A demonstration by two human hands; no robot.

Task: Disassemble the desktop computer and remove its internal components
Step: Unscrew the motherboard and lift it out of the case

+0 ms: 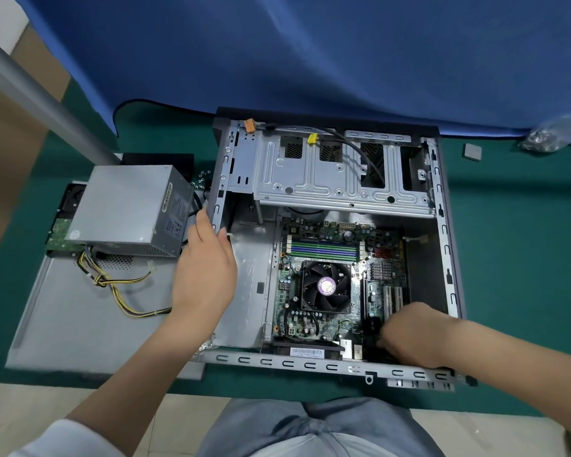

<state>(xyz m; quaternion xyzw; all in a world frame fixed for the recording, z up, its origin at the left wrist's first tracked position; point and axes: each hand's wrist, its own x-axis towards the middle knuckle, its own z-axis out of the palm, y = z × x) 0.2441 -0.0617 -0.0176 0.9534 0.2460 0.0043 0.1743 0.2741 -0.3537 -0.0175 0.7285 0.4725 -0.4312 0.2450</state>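
Stripping the open case

Left hand [205, 268] braces the stiff metal case [442, 232], fingers straight; right hand [412, 334] seemingly pinches something by the fragile motherboard [323, 258] — lift by edges.

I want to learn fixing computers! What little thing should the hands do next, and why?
Probably the right hand should work loose whatever it is reaching at by the motherboard's near right corner, while the left hand steadies the case. The power supply is already out.

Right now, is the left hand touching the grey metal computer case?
Touching. The head view shows the left hand resting against the left wall of the open grey metal computer case, with its fingertips at the wall's edge and no visible gap.
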